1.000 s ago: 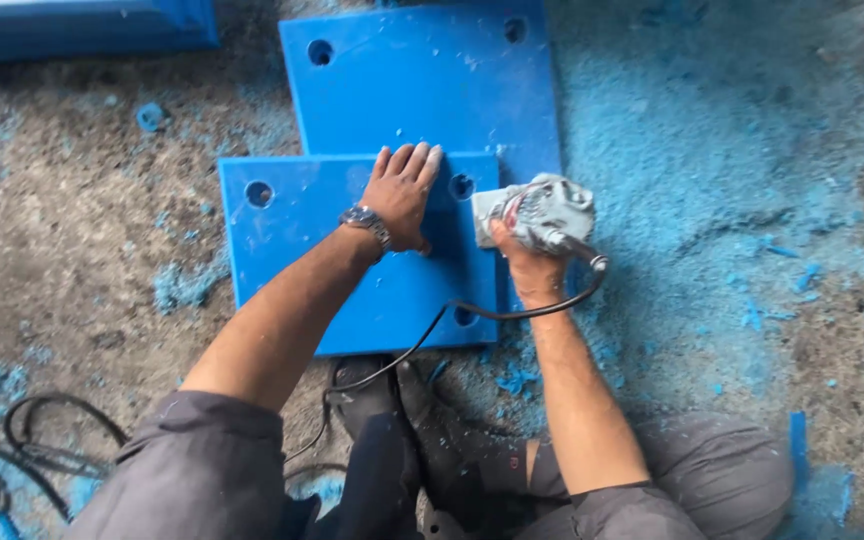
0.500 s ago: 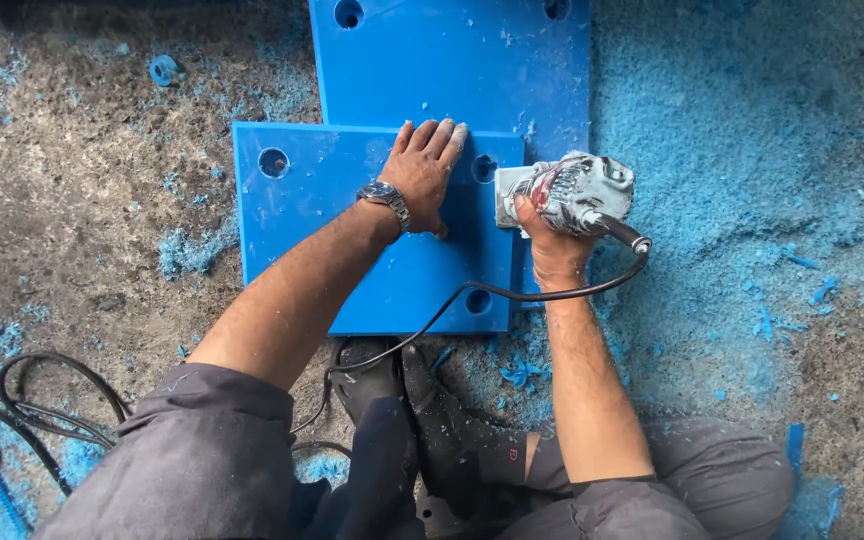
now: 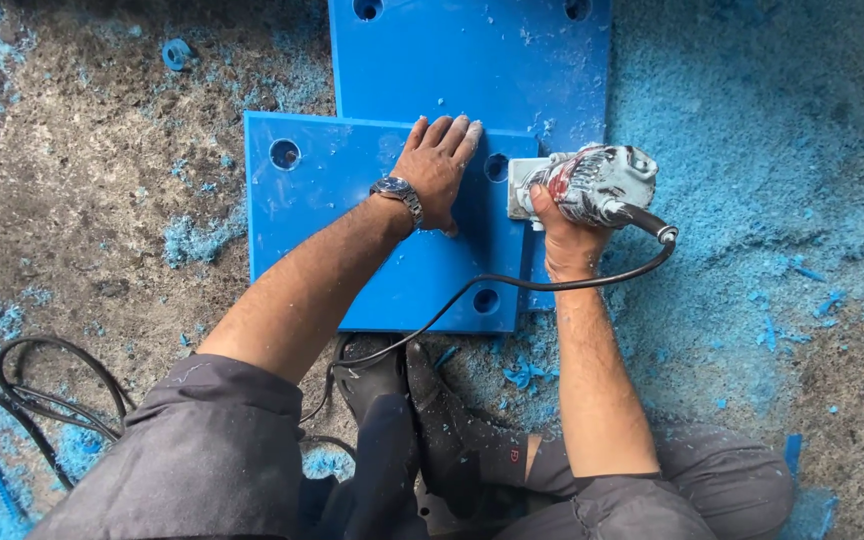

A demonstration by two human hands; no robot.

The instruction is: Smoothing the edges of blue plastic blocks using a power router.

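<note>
pressing flat at frame centre, the left hand [image 3: 439, 165] spreads its fingers on the near blue plate [image 3: 352, 235]. the right hand [image 3: 564, 232] wraps tight around a grey power tool [image 3: 592, 183] at the plate's right edge; its cutting head is hidden, perhaps touching. a second plate [image 3: 472, 60] is cut off above; shavings [image 3: 752, 200] cover open ground right.

Left hand [image 3: 439, 165] flat on blue plate [image 3: 332, 220], right hand [image 3: 564, 235] gripping power tool [image 3: 592, 180] at plate's edge, blue shavings [image 3: 752, 200] around
</note>
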